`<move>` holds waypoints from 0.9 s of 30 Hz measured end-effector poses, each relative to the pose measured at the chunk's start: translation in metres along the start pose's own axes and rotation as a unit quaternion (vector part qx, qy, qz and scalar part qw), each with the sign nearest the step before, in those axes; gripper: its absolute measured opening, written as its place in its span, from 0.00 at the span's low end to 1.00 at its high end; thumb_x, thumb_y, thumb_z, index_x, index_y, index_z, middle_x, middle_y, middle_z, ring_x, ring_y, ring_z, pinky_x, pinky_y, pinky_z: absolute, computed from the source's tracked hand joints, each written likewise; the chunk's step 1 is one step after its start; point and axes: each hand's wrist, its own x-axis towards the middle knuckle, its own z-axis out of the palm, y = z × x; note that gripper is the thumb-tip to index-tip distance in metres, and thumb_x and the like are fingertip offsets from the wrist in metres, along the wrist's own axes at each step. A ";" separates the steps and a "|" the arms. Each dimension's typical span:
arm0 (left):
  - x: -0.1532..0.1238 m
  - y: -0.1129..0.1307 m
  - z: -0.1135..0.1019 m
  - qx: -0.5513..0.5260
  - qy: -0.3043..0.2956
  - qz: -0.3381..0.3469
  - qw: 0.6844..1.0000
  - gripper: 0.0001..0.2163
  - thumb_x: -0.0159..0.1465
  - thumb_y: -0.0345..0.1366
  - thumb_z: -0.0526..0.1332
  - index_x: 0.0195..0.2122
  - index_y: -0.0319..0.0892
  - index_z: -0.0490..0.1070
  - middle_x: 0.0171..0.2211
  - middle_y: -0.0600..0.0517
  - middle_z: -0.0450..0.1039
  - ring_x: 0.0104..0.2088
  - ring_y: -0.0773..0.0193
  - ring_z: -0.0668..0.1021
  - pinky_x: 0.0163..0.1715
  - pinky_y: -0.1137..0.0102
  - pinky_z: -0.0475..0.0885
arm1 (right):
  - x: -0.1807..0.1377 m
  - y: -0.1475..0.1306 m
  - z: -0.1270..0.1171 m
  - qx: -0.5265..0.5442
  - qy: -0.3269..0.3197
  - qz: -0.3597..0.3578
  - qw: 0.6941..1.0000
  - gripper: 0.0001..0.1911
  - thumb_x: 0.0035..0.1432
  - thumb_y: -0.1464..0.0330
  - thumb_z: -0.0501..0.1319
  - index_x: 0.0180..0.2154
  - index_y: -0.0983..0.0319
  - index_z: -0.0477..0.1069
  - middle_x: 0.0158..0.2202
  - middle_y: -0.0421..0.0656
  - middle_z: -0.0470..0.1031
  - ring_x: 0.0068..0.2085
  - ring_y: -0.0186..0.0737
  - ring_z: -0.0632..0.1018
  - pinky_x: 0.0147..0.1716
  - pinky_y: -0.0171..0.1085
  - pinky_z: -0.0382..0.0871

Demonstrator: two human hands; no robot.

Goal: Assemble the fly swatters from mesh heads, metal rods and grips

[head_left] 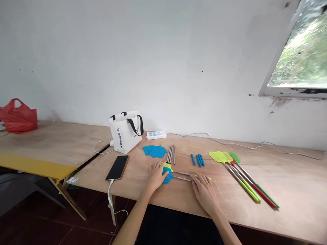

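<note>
Okay, you've got both hands down on the bench (293, 180), apart from each other. Left hand (155, 177) lies palm-down over the head end of the pair in front of you: thumb on the blue swatter (167, 178), fingers at the yellow-green swatter (168, 166) just beyond it. Right hand (204, 194) covers the handle end; the yellow-green grip's tip sticks out past your fingers. Can't tell if either hand is clamped or only resting. Blue's handle end is hidden under your right hand, so can't confirm its grip is on.

My read: you're lining up these two side by side, checking or squaring them. Next move probably calls for a firm hold at the handle end, with the heads kept flat so the blue one doesn't drag the other along. Watch the metal rods (169, 154); their near ends sit right by the yellow-green head. Loose blue heads (157, 151) and blue grips (198, 161) lie farther back, and more swatters (217, 156) lie off to your right.
</note>
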 end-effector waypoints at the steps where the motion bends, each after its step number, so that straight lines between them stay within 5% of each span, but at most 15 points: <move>1: -0.002 0.009 0.001 -0.003 0.043 0.004 0.999 0.18 0.70 0.40 0.56 0.60 0.46 0.67 0.62 0.43 0.68 0.62 0.47 0.69 0.60 0.52 0.63 | 0.001 -0.001 -0.002 0.005 -0.001 0.007 1.000 0.18 0.72 0.66 0.47 0.54 0.56 0.72 0.52 0.47 0.77 0.53 0.48 0.76 0.53 0.49 0.66; 4: -0.010 0.040 0.008 -0.012 0.100 0.035 0.994 0.12 0.73 0.40 0.52 0.45 0.45 0.74 0.43 0.47 0.79 0.47 0.52 0.78 0.48 0.61 0.68 | 0.001 -0.003 -0.005 0.041 -0.022 0.032 0.998 0.16 0.73 0.63 0.47 0.48 0.58 0.72 0.43 0.46 0.80 0.44 0.45 0.80 0.42 0.41 0.69; 7: -0.022 0.066 0.021 -0.036 -0.001 0.090 0.995 0.16 0.74 0.42 0.51 0.34 0.45 0.75 0.30 0.51 0.78 0.33 0.58 0.79 0.34 0.68 0.67 | 0.000 -0.004 -0.005 0.066 -0.072 0.033 0.995 0.15 0.73 0.64 0.47 0.43 0.58 0.71 0.37 0.43 0.81 0.37 0.42 0.82 0.33 0.36 0.67; 11: -0.032 0.076 0.034 -0.008 -0.045 0.141 0.989 0.11 0.71 0.38 0.56 0.34 0.44 0.74 0.35 0.50 0.81 0.36 0.57 0.81 0.31 0.69 0.63 | 0.000 -0.005 -0.006 0.059 -0.108 0.013 0.992 0.15 0.73 0.65 0.46 0.40 0.57 0.70 0.36 0.43 0.81 0.37 0.42 0.82 0.32 0.36 0.65; 18: -0.031 0.073 0.031 -0.039 -0.064 0.133 0.988 0.11 0.72 0.39 0.56 0.34 0.45 0.75 0.35 0.51 0.81 0.36 0.58 0.81 0.31 0.70 0.62 | 0.002 -0.001 -0.015 0.110 -0.140 -0.022 0.984 0.14 0.73 0.63 0.47 0.45 0.55 0.70 0.45 0.42 0.81 0.43 0.42 0.81 0.36 0.35 0.67; 27: -0.032 0.076 0.031 -0.039 -0.059 0.131 0.989 0.12 0.72 0.40 0.55 0.35 0.45 0.76 0.34 0.50 0.81 0.36 0.58 0.81 0.32 0.69 0.64 | 0.004 0.000 -0.018 0.127 -0.156 0.012 0.979 0.15 0.71 0.63 0.47 0.43 0.54 0.72 0.43 0.42 0.82 0.42 0.43 0.82 0.37 0.37 0.68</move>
